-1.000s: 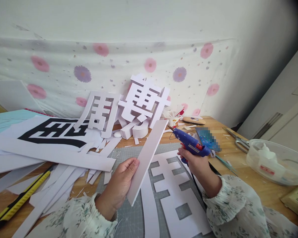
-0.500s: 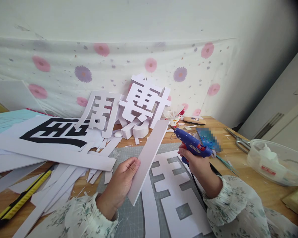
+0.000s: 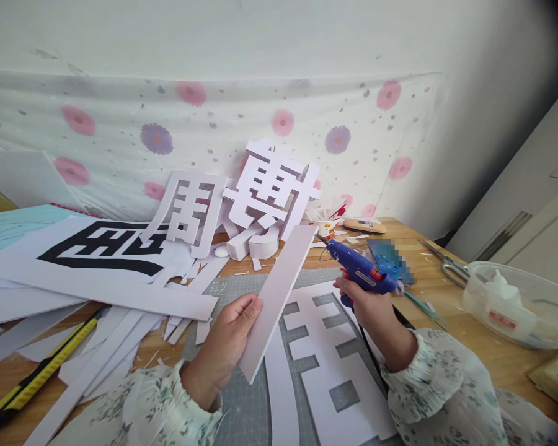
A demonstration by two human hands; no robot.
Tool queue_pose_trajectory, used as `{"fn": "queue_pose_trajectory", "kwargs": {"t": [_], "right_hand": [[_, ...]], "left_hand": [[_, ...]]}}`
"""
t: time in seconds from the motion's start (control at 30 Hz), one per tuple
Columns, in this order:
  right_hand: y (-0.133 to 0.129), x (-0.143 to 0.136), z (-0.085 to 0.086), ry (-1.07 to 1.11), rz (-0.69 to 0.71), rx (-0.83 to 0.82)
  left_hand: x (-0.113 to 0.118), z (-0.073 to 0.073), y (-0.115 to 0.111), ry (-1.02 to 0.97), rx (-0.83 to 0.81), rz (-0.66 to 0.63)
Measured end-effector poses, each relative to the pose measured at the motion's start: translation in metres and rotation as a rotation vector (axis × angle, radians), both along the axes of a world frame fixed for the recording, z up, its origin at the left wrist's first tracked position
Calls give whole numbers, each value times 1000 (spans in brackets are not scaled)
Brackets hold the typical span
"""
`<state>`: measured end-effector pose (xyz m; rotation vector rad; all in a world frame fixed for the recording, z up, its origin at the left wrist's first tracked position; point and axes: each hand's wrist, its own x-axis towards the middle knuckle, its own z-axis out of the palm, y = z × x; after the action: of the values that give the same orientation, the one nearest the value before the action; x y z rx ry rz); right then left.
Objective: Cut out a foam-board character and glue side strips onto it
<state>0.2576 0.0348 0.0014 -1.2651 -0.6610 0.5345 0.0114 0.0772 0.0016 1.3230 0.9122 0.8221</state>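
Note:
My left hand grips a white foam board strip, which is tilted up and to the right. Closed round the handle of a blue hot glue gun is my right hand. The gun's nozzle points up and left, close to the strip's upper end; whether they touch I cannot tell. Below both hands, a flat white cut-out character with square openings lies on a grey-green cutting mat. The gun's black cord runs down past the cut-out's right side.
White built-up characters lean against the flowered wall sheet. Left lie a printed black character, scrap strips and a yellow utility knife. Right are scissors, tweezers and a clear plastic tub holding a white bottle.

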Motion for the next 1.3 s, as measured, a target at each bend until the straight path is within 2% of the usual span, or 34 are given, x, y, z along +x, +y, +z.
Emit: {"fn": "queue_pose_trajectory", "kwargs": {"t": [0.23, 0.4, 0.6, 0.7, 0.8, 0.9, 1.0, 1.1, 1.23, 1.27, 1.3], "right_hand": [[2, 7, -9, -30, 54, 63], [-1, 4, -9, -27, 285, 127], [-4, -21, 10, 284, 488, 222], [-4, -33, 19, 424, 505, 174], [-4, -48, 25, 461, 517, 72], [-1, -64, 32, 374, 533, 16], [0, -75, 39, 160, 505, 58], [-1, -74, 40, -40, 600, 66], [5, -41, 34, -201, 823, 13], [11, -26, 33, -253, 850, -15], [19, -8, 33, -389, 784, -51]], "left_hand": [[-1, -3, 1, -42, -14, 32], [4, 1, 1, -240, -169, 79], [5, 0, -1, -499, -259, -122], [10, 0, -4, -575, -258, -216], [21, 4, -10, -585, -263, -306], [33, 8, -16, -602, -249, -372], [41, 4, -18, -624, -242, -401], [44, -1, -18, -641, -239, -381], [41, 0, -18, -676, -220, -311], [39, 1, -18, -674, -216, -297], [38, 1, -17, -667, -218, -285]]}}
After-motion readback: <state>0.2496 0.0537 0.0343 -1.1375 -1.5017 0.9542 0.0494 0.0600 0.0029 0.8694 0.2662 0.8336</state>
